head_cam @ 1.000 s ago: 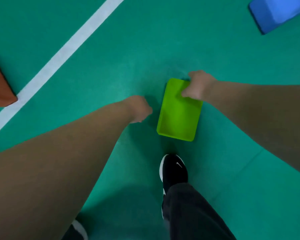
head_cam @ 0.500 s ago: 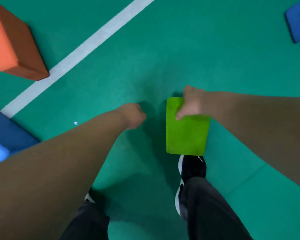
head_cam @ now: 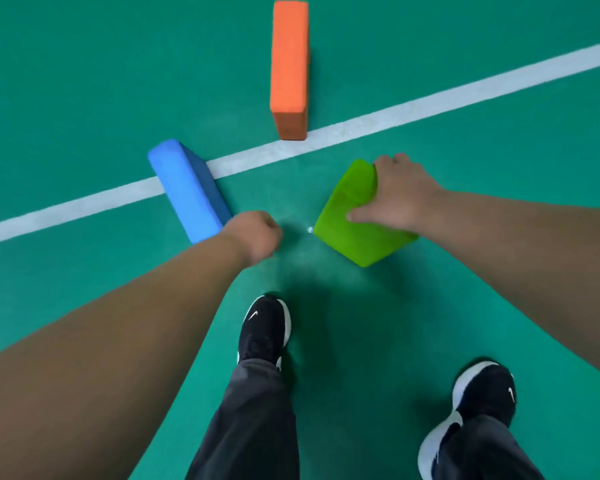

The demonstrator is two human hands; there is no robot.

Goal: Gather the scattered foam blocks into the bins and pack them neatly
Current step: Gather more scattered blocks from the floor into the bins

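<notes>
Walked on with the green block, carried off the floor in the right hand, fingers wrapped round it. Left hand curled into a fist, empty, close to the blue block. Gathering step, probably. Next: grab blue; no bins seen.

The green block now rides tilted near the blue block.
</notes>
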